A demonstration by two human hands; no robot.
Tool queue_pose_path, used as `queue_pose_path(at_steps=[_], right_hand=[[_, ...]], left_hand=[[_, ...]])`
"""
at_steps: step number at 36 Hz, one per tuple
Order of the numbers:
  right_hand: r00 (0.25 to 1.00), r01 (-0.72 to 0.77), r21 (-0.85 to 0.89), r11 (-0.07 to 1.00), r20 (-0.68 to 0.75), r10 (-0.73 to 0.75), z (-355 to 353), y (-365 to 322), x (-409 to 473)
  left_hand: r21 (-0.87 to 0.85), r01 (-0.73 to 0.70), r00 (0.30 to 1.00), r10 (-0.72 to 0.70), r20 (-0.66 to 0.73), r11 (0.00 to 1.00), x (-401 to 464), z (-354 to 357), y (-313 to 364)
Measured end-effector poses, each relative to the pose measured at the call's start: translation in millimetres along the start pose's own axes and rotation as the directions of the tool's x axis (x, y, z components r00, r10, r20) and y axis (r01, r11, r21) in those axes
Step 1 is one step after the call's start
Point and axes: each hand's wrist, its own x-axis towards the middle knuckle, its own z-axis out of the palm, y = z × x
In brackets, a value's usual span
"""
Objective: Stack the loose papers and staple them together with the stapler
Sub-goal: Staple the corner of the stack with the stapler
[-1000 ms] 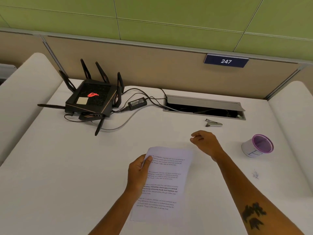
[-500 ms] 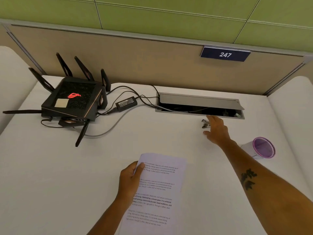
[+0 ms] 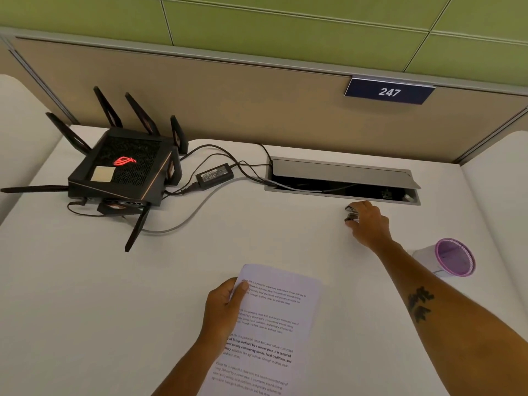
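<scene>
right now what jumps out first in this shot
The black router with its glowing red logo and splayed antennas dominates the desk's far left. Nearer, the left hand holds the printed papers, while the right hand closes on the small stapler by the open cable tray.

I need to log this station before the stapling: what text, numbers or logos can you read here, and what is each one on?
"247": white digits on the dark blue sign on the partition.
Red glowing logo, no letters: top of the black router.
Printed paragraphs on the papers held by the left hand: too small and blurred to quote reliably.
Label on the power adapter: too small to read.
Stapler under the right hand: no readable marking.
</scene>
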Motion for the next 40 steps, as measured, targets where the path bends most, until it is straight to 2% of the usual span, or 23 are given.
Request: queue_pose_path(at_steps=[6, 11, 17, 23, 29, 34, 40], right_hand=[[0.999, -0.044, 0.251, 0.967, -0.016, 0.050, 3.7, -4.7, -18.4], [1.000, -0.014, 0.441, 0.897, 0.027, 0.003, -0.6, -20.5, -43.9], [0.989, 0.048, 0.574, 0.817, 0.086, -0.119, -16.7, -57.8, -82.8], [0.926, 0.165, 0.552, 0.817, 0.199, -0.321, -37.5, -100.3, -115.0], [0.774, 0.395, 0.412, 0.821, 0.333, -0.539, -54.5, -142.1, -141.7], [0.666, 0.522, 0.320, 0.791, 0.426, -0.612, -64.1, -173.5, -160.8], [0.617, 0.620, 0.211, 0.756, 0.464, -0.636, -70.4, -197.9, -178.1]], left_hand=[[-0.004, -0.018, 1.000, 0.018, 0.000, 1.000, -3.5, -0.5, 3.6], [0.015, -0.032, 0.999, 0.032, -0.005, 0.999, -9.2, -2.7, 3.7], [0.030, -0.066, 0.998, 0.067, -0.014, 0.997, -16.5, -5.7, -1.1], [0.041, -0.122, 0.992, 0.123, -0.019, 0.992, -30.2, -10.0, -3.0], [0.092, -0.157, 0.987, 0.159, -0.007, 0.983, -43.9, -12.8, -0.3], [0.114, -0.179, 0.984, 0.179, 0.018, 0.977, -53.5, -15.2, -1.9], [0.170, -0.230, 0.973, 0.222, 0.062, 0.958, -64.6, -20.5, -4.6]])
